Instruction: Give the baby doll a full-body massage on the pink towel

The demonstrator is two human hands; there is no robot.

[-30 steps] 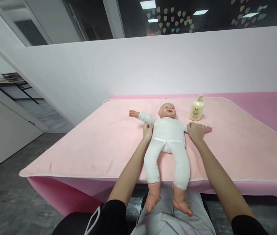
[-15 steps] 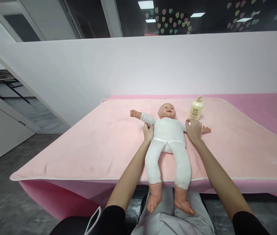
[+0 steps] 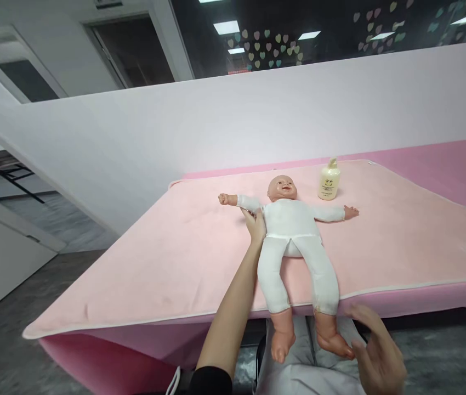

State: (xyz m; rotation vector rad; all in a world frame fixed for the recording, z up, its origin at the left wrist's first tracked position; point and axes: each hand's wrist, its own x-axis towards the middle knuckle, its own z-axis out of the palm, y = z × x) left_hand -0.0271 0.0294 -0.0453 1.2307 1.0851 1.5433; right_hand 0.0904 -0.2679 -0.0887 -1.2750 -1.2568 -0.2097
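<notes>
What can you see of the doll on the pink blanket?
The doll lies face up, arms spread, feet past the blanket's near edge. Head, hands and feet are tan, smooth and plastic-looking; torso and limbs are white, seemingly cloth. Its mouth looks open, smiling. The left hand touches it beneath one upper arm.

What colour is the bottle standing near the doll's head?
The bottle is pale yellow with dark print, seen best in the head view.

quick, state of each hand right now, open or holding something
Left hand: against the doll's upper arm; fingers partly hidden, so how closed its grip is cannot be told.
Right hand: open, empty, near the doll's foot.
</notes>
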